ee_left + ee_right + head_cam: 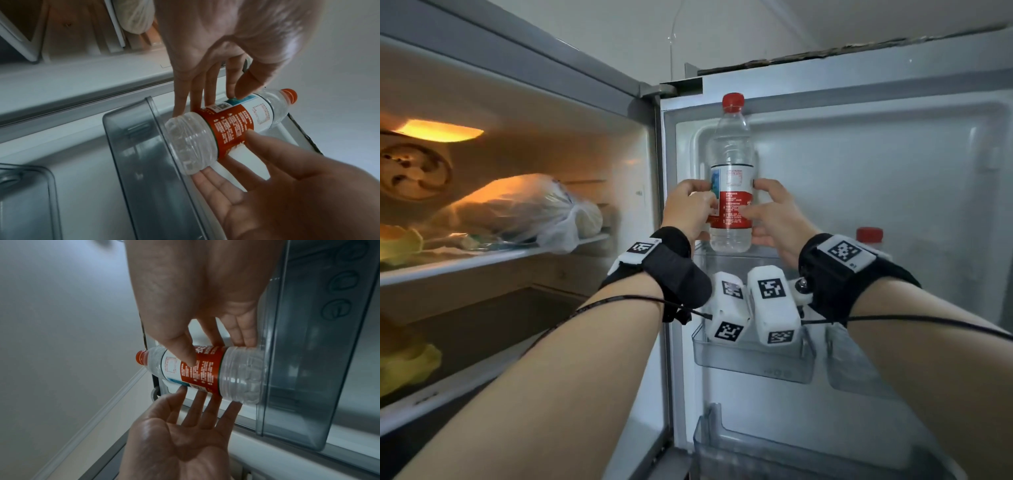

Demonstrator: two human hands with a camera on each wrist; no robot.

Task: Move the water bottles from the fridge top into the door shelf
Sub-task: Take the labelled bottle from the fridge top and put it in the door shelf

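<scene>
Head view: water bottle point(731, 171) upright between left hand point(690, 209) and right hand point(779, 219).

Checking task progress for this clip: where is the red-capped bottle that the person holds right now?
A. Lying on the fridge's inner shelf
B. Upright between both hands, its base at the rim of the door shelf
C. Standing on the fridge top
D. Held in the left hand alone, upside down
B: the water bottle is upright, cap on top, gripped by the left hand and right hand, its base at the door shelf rim.
</scene>
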